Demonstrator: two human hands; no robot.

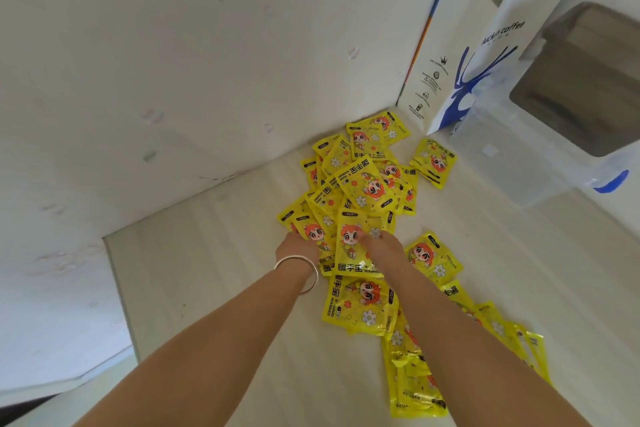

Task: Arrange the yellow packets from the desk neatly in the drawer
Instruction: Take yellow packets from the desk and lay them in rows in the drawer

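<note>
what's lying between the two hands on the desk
In the head view, one yellow packet with an orange-haired cartoon figure lies between the left hand and the right hand. Both hands touch its edges, with more packets overlapping beneath.

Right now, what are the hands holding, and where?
Both hands reach into the heap of yellow packets. The left hand and right hand touch one packet's sides; a real grip cannot be told.
</note>
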